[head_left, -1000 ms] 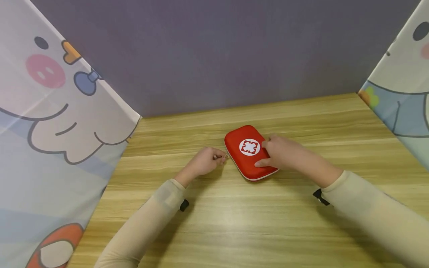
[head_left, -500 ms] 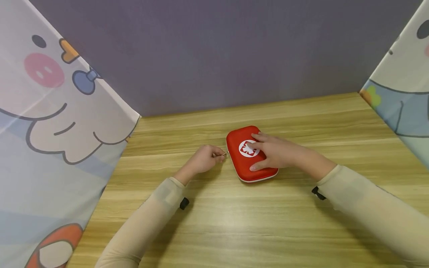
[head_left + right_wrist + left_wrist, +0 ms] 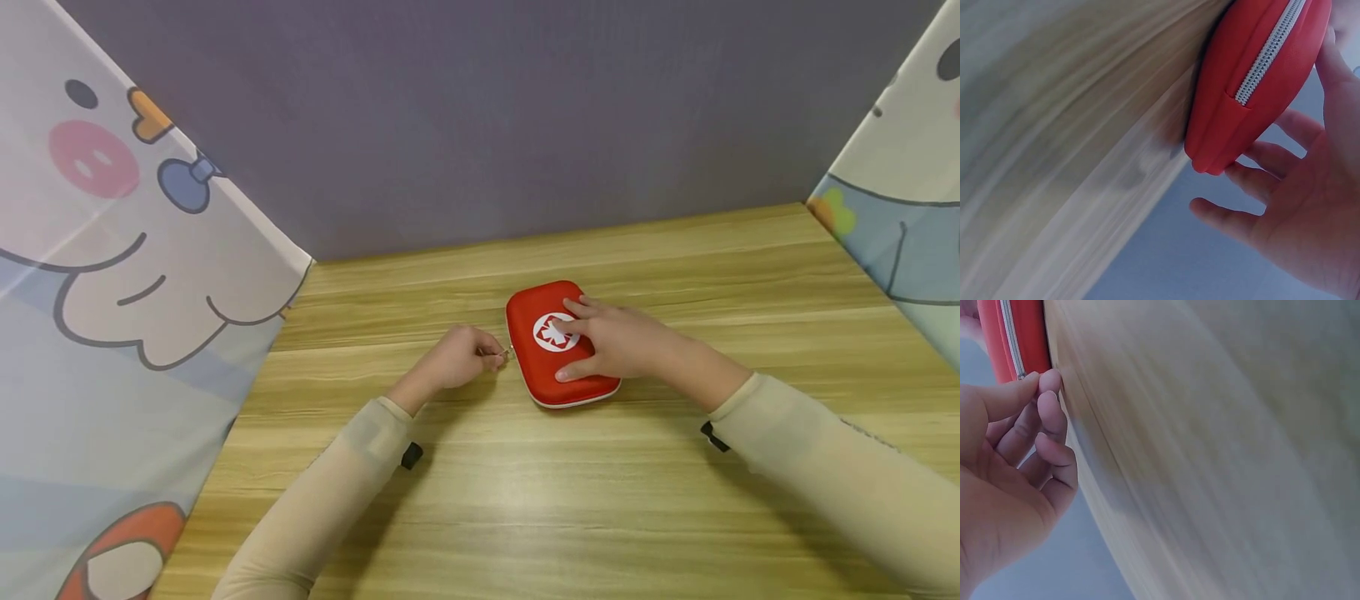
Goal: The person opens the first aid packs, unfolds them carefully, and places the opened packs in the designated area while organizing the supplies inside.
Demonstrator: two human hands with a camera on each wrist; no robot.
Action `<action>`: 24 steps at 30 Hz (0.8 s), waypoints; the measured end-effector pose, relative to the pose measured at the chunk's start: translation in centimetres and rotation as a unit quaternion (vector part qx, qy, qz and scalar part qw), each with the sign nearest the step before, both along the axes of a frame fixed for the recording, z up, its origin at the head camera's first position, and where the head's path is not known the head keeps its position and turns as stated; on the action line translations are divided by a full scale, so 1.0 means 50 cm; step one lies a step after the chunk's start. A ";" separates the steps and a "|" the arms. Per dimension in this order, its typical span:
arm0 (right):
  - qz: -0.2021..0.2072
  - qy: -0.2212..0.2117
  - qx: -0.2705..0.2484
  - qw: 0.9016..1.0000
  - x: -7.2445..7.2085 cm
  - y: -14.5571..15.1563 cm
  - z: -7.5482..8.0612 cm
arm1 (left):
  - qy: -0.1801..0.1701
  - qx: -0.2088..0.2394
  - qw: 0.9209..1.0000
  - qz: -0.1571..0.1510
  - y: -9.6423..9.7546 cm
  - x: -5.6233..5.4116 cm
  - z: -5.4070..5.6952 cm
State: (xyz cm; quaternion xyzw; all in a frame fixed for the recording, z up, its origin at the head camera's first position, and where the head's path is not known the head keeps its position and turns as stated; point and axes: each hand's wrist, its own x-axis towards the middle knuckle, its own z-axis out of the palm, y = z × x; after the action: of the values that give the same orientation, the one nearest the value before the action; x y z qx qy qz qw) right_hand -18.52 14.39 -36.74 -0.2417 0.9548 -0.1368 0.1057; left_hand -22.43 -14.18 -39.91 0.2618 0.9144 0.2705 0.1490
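A red zipped first-aid case (image 3: 540, 377) with a white cross emblem in a circle lies on the wooden table. At its left side, my left hand (image 3: 459, 357) pinches the small zipper pull (image 3: 506, 351) between thumb and forefinger. Those fingertips largely cover the pull in the left wrist view, right at the end of the grey zipper (image 3: 1012, 339). My right hand (image 3: 617, 340) rests on the right part of the lid with its fingers spread, overlapping the emblem. From the right wrist camera, the zipper teeth (image 3: 1269, 53) run closed along the case's side.
The wood-grain table (image 3: 480, 500) extends around the case. A grey-purple wall panel (image 3: 510, 125) rises behind it. Cartoon-printed fabric panels border the left side (image 3: 105, 275) and the right side (image 3: 918, 200).
My right hand has shifted left from the case's right edge onto the lid and spread its fingers. The case has turned slightly. My left hand keeps pinching at the zipper pull.
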 end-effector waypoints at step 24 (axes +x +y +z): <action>-0.013 0.052 0.033 0.998 -0.003 -0.005 -0.011 | -0.030 -0.018 0.999 -0.018 0.013 0.040 0.017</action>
State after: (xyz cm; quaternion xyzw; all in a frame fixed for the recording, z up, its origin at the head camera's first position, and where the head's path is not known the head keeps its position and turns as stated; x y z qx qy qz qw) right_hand -18.64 14.16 -37.29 -0.2320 0.9661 -0.0942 0.0622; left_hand -20.44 -13.55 -39.05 0.2679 0.9092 0.2592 0.1855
